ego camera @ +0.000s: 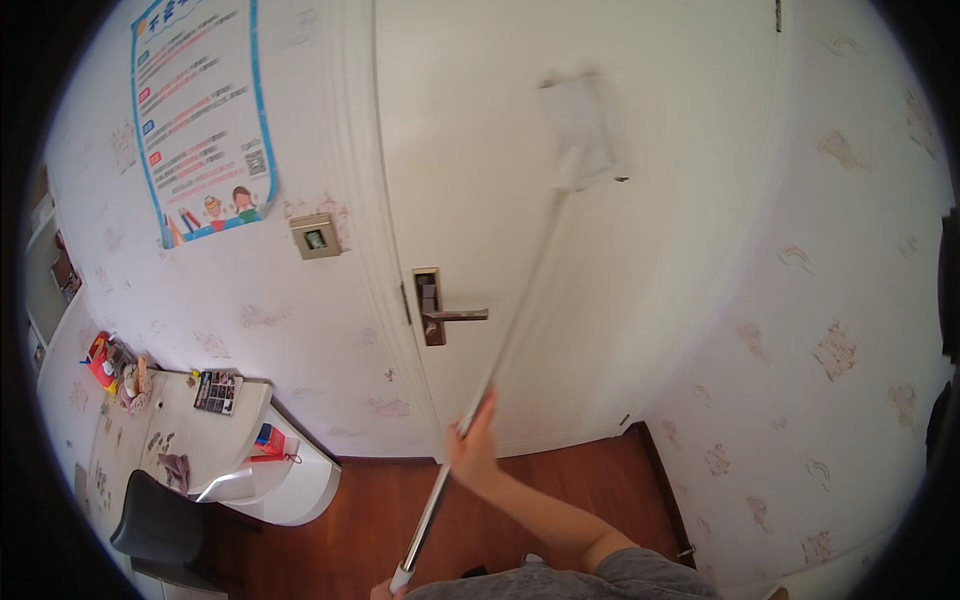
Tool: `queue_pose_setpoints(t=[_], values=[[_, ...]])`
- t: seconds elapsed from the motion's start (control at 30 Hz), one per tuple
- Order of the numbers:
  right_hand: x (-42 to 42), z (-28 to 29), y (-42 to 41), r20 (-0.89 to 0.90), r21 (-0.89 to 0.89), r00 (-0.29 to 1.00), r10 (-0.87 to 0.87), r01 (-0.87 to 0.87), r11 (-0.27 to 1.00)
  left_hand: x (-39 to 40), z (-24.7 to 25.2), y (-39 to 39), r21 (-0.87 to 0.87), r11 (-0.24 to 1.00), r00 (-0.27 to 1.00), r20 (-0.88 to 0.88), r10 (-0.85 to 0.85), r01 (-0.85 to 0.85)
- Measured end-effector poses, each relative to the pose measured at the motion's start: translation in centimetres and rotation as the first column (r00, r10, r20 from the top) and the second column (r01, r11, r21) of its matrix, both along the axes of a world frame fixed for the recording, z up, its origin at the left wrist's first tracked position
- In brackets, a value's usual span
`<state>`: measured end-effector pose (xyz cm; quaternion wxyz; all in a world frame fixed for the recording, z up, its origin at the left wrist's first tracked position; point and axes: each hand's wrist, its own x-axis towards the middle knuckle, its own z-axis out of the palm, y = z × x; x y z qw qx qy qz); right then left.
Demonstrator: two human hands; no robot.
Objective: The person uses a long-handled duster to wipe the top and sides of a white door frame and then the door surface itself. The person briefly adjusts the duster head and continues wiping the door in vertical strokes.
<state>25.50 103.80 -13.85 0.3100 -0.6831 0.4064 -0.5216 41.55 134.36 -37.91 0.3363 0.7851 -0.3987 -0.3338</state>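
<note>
A flat mop with a pale cloth pad [581, 127] is raised against the white door [480, 187]. The pad looks blurred, and dark bits show at its corners. From it a metal pole [430, 517] slants down towards my body. Around the middle of that pole my right hand [476, 454] is closed, the forearm coming in from the lower right. My left hand [384, 591] grips the pole's pale lower end at the bottom edge of the view, mostly cut off. To the left of the pole is the door's lever handle [457, 315] on a dark plate.
A light switch [315, 236] and a poster with writing [206, 127] are on the patterned wall at left. Below stands a white desk [202, 435] with a book [217, 392], a cloth and other items. A dark chair [161, 517] stands by it on the wooden floor [360, 540].
</note>
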Motion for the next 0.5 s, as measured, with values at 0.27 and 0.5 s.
queue_pose_setpoints(t=[0.27,0.5], values=[[6.6,-4.4,7.4,0.048,0.091,0.952,0.301,-0.305,0.948,1.0,0.6,4.9,0.085,0.996,0.999,-0.033,-0.035,0.038],[4.8,15.7,-7.8,-0.067,-0.284,0.996,-0.052,0.031,0.958,0.9,11.0,-14.0,-0.327,0.942,0.968,-0.200,-0.152,0.081]])
